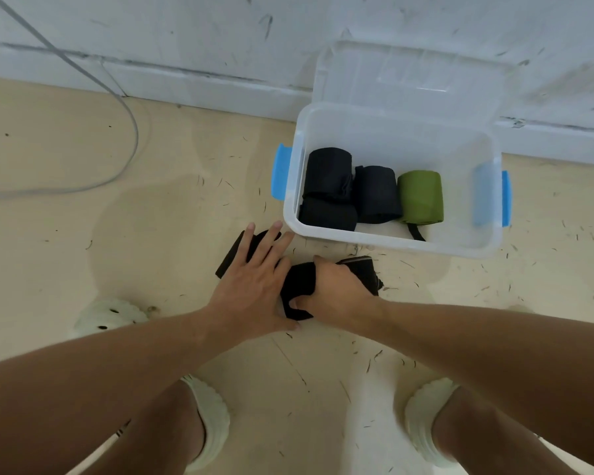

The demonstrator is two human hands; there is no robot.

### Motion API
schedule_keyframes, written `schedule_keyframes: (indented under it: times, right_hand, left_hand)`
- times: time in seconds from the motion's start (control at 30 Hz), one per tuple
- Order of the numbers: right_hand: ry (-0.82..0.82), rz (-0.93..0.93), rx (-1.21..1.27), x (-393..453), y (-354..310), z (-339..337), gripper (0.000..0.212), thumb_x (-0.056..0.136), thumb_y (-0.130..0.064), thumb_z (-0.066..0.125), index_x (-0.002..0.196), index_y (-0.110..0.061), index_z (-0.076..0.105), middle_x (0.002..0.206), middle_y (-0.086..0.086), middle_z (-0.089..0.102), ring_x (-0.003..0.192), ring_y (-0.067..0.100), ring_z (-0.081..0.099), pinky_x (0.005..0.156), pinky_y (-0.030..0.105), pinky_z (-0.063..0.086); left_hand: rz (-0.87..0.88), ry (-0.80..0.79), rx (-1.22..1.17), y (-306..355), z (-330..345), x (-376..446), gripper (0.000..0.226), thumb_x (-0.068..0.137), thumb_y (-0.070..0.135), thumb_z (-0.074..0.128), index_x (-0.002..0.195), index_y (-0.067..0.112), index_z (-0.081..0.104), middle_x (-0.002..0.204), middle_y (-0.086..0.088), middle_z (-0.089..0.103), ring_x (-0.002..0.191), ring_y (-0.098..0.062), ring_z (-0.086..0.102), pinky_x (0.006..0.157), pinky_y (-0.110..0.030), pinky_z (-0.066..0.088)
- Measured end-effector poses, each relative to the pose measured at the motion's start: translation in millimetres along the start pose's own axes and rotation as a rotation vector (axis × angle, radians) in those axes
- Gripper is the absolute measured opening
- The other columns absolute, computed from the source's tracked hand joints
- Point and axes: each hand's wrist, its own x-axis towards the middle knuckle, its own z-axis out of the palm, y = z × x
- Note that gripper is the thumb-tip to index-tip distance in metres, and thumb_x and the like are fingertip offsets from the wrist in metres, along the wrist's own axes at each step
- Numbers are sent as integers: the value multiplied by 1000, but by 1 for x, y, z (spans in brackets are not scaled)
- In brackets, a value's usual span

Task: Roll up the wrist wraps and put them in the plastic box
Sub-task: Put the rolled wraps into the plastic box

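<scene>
A black wrist wrap [299,286] lies on the floor in front of the clear plastic box [391,243]. My left hand [254,282] presses flat on its left part with straight fingers. My right hand [336,289] grips the partly rolled right part, thumb underneath. A loose end of the wrap [364,269] sticks out past my right hand. Inside the box lie three rolled black wraps [330,173] and a rolled green wrap [420,197] side by side.
The box has blue latches [281,171] on both sides, and its clear lid [415,77] leans open against the white wall. A grey cable [131,132] curves over the floor at left. My feet in pale sandals [422,419] stand near the bottom edge.
</scene>
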Motion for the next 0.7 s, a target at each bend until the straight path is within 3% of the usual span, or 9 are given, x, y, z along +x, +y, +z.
schedule_keyframes:
  times: [0.1,0.17,0.23,0.33,0.47,0.53,0.63,0.7]
  right_hand:
    - [-31,119,111,3,-4,3,69,79,-32,88,131,-8,48,122,7,62,110,25,64,85,38,60]
    - [-18,151,194,2,-4,6,69,77,-31,89,129,-10,50,119,6,63,108,24,65,87,42,62]
    - [23,120,218,-5,-3,8,62,81,-33,85,131,-13,54,118,2,65,104,19,66,87,36,61]
    - [38,40,278,-29,-3,1,67,80,-27,86,136,-19,50,122,-4,62,104,11,61,80,19,52]
    - [85,-69,319,-75,1,-20,66,76,-28,89,128,-39,50,119,-21,58,106,2,60,84,17,55]
    - [150,-130,313,-97,7,-36,67,75,-30,90,122,-49,47,117,-26,58,107,-8,57,82,8,50]
    - [299,-208,333,-115,13,-68,69,73,-27,91,119,-52,45,116,-24,62,108,-14,55,83,-1,43]
    - [461,-285,346,-114,13,-95,70,72,-22,91,123,-43,48,115,-20,65,105,-11,59,83,0,42]
  left_hand:
    - [41,41,-41,-9,1,-4,102,59,96,59,110,7,66,162,-18,38,158,-37,22,126,-66,10]
    - [38,96,-126,-13,0,-7,96,70,95,53,112,10,66,162,-15,40,158,-33,22,126,-65,9]
    - [23,186,-253,-15,-3,-10,91,85,91,40,117,10,66,157,-13,47,155,-31,31,128,-62,10]
    - [-11,380,-460,-14,-7,-9,80,97,79,27,113,8,61,134,-11,61,131,-28,54,127,-51,19]
    - [-192,571,-689,-5,-19,4,69,103,68,26,105,7,57,110,-9,61,105,-27,57,112,-31,28]
    - [-298,661,-753,-2,-32,15,62,106,62,26,103,8,55,101,-7,59,97,-21,52,103,-21,27]
    - [-336,785,-749,-5,-49,33,47,108,54,31,107,11,52,104,-7,58,100,-18,51,103,-17,25]
    - [-274,813,-692,-9,-58,46,38,106,46,43,115,10,54,118,-11,61,115,-22,54,111,-25,26]
